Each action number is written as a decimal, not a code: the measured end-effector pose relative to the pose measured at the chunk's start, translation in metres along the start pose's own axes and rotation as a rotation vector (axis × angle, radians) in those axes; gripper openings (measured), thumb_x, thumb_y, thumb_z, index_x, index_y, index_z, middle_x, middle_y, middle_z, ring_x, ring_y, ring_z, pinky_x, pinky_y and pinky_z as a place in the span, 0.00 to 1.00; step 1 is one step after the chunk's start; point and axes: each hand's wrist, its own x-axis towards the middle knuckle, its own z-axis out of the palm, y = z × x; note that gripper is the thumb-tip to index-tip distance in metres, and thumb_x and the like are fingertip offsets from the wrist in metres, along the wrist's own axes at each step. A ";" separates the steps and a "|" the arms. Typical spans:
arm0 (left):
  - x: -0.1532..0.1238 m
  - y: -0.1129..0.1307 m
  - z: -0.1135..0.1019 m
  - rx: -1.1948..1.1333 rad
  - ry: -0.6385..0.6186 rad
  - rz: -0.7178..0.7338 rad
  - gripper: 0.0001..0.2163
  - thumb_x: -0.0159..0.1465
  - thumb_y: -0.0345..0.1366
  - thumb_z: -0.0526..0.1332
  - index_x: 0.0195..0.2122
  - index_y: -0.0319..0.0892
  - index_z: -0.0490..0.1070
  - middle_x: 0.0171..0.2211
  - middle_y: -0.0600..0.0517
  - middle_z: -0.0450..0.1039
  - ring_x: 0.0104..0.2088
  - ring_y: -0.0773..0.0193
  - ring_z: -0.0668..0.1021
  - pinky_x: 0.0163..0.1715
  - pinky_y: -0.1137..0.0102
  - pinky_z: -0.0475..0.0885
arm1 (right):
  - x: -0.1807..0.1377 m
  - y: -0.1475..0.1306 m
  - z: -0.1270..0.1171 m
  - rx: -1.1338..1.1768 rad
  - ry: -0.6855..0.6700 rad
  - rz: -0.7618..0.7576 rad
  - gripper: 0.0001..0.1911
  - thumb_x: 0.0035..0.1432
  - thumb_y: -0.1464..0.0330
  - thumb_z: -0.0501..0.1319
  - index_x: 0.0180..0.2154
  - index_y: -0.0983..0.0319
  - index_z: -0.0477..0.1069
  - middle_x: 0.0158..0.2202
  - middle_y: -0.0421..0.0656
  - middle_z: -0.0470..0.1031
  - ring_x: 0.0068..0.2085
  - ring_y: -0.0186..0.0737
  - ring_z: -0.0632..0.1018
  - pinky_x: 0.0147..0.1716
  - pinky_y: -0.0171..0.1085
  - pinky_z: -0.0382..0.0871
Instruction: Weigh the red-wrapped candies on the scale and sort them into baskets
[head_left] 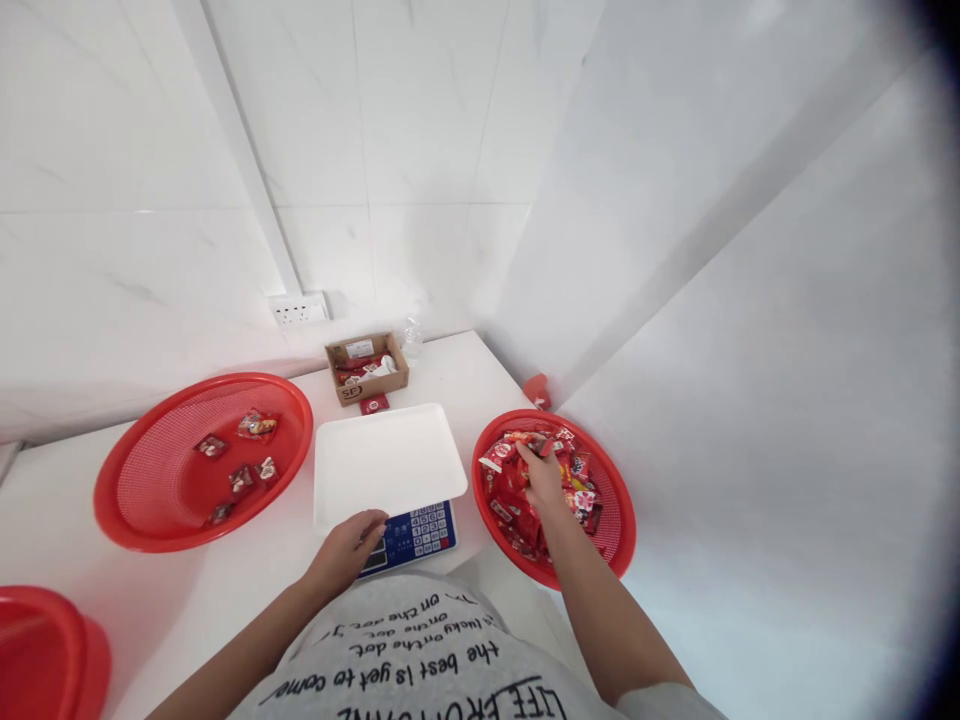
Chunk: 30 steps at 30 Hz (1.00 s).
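My left hand rests at the front edge of a weighing scale, its fingers bent over the blue keypad and display. Nothing shows in it. The scale's white tray carries nothing. My right hand reaches into a red mesh basket on the right that is full of red-wrapped snack packets. Its fingers curl down among the packets, and whether they grip one is hidden.
A larger red basket on the left holds several packets. A small cardboard box and a clear bottle stand by the back wall under a socket strip. Another red basket sits at the bottom left corner.
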 end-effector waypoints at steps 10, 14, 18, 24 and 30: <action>-0.015 -0.006 -0.007 -0.005 0.035 -0.050 0.13 0.62 0.39 0.50 0.42 0.45 0.71 0.41 0.51 0.75 0.42 0.62 0.75 0.44 0.68 0.68 | -0.035 0.030 0.099 0.043 -0.375 0.306 0.21 0.36 0.61 0.69 0.33 0.58 0.66 0.25 0.35 0.73 0.26 0.33 0.75 0.27 0.32 0.70; -0.024 -0.017 -0.009 -0.030 0.057 -0.101 0.13 0.62 0.40 0.50 0.42 0.45 0.71 0.41 0.52 0.75 0.42 0.63 0.75 0.44 0.68 0.68 | -0.041 0.043 0.094 -0.090 -0.385 0.435 0.19 0.36 0.63 0.70 0.31 0.60 0.66 0.22 0.35 0.72 0.24 0.33 0.74 0.24 0.32 0.68; -0.026 -0.023 -0.007 -0.043 0.060 -0.123 0.12 0.62 0.39 0.51 0.41 0.45 0.71 0.41 0.51 0.75 0.41 0.63 0.75 0.44 0.68 0.68 | -0.044 0.040 0.096 -0.159 -0.542 0.502 0.17 0.40 0.65 0.68 0.35 0.61 0.69 0.26 0.39 0.75 0.27 0.35 0.76 0.27 0.33 0.70; -0.017 -0.018 -0.005 -0.001 0.029 -0.068 0.13 0.62 0.39 0.50 0.42 0.44 0.70 0.41 0.50 0.75 0.42 0.62 0.74 0.44 0.68 0.68 | -0.040 0.037 0.098 -0.420 -0.565 0.441 0.20 0.47 0.63 0.64 0.43 0.60 0.66 0.28 0.39 0.75 0.26 0.34 0.75 0.21 0.30 0.66; -0.015 -0.013 -0.006 0.009 0.009 -0.061 0.12 0.62 0.37 0.51 0.42 0.45 0.70 0.41 0.51 0.75 0.41 0.62 0.74 0.43 0.68 0.67 | -0.029 0.042 0.097 -0.274 -0.403 0.429 0.24 0.49 0.57 0.62 0.46 0.60 0.63 0.25 0.37 0.72 0.24 0.33 0.73 0.21 0.30 0.66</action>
